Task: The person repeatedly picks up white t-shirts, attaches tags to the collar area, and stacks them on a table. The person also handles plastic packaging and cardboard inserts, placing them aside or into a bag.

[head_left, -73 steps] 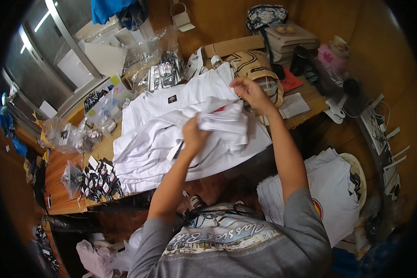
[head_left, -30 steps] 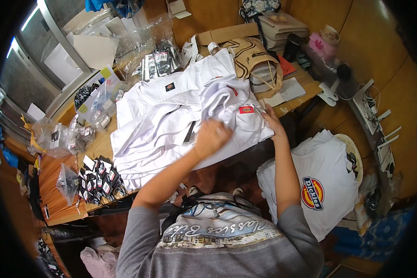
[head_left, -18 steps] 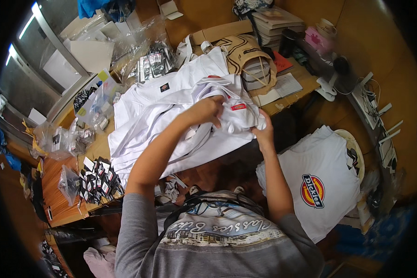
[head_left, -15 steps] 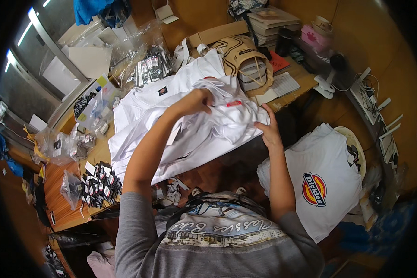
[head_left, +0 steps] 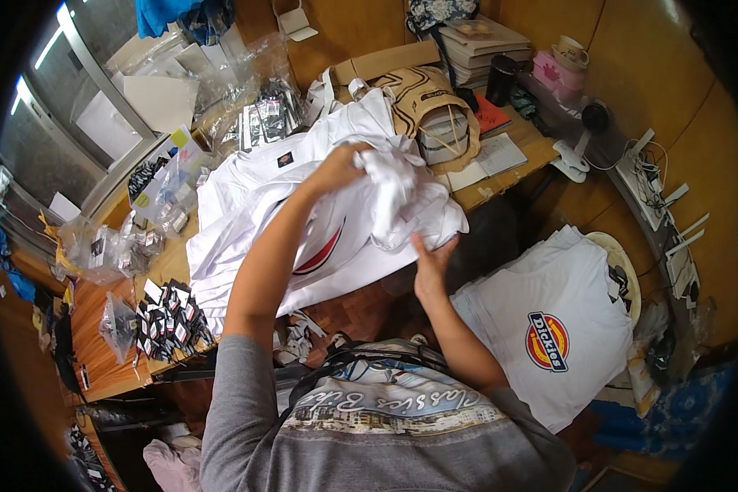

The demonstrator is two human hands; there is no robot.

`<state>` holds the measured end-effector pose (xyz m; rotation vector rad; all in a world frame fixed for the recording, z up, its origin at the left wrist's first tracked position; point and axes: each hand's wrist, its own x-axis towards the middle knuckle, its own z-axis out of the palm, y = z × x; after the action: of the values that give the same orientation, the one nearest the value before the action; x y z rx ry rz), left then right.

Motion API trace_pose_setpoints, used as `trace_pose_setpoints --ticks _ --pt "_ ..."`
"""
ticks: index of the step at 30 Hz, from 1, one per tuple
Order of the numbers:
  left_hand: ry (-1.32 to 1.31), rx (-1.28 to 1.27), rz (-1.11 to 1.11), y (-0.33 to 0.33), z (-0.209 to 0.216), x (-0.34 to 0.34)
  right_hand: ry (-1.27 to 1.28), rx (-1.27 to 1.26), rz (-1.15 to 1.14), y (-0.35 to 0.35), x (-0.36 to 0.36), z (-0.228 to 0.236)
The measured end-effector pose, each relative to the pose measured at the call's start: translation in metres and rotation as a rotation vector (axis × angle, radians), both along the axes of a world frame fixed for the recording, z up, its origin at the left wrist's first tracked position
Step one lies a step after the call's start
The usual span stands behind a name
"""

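A pile of white T-shirts lies across the table, and a dark neck label shows on one collar. My left hand is closed on a bunched white T-shirt at the top of the pile; hand and cloth are slightly blurred. Part of a red and dark print shows on the cloth below my left forearm. At the front right edge of the pile, my right hand has its thumb and fingers apart, with the fingertips against the cloth.
Black-and-white tags lie heaped at the table's left end, near clear plastic bags. Behind the shirts stands a brown paper bag beside an open notebook. More white printed T-shirts are stacked low on the right.
My left hand has lifted and bunched the top cloth, uncovering part of the red print. My right hand has moved left and down along the pile's edge. The red label no longer shows.
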<state>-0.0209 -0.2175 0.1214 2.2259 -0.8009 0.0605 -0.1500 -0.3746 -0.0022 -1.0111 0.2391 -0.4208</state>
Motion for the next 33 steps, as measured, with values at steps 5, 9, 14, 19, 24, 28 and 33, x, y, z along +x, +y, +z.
trace_pose_setpoints --ticks 5,9,14,19,24,28,33 --pt "0.474 -0.586 0.128 0.063 -0.021 0.055 -0.006 -0.642 -0.071 0.029 0.004 0.017" --pt "0.729 -0.601 0.099 0.076 -0.028 0.069 0.064 -0.757 -0.224 0.025 0.029 0.011" --pt "0.738 -0.479 0.382 0.046 -0.027 0.036 -0.071 -0.168 -0.201 -0.014 0.042 -0.008" --pt "0.615 -0.414 0.199 0.03 -0.038 0.035 0.101 -0.427 -0.315 -0.007 0.025 -0.012" --pt "0.62 -0.273 0.444 0.024 -0.013 0.034 -0.147 -1.126 -0.529 -0.009 -0.014 -0.008" --pt "0.568 -0.175 0.467 0.046 -0.045 0.07 -0.426 -1.728 -0.304 -0.003 -0.021 0.021" --pt "0.459 -0.091 0.378 0.065 -0.041 0.088 -0.411 -0.954 0.055 -0.034 0.026 0.106"
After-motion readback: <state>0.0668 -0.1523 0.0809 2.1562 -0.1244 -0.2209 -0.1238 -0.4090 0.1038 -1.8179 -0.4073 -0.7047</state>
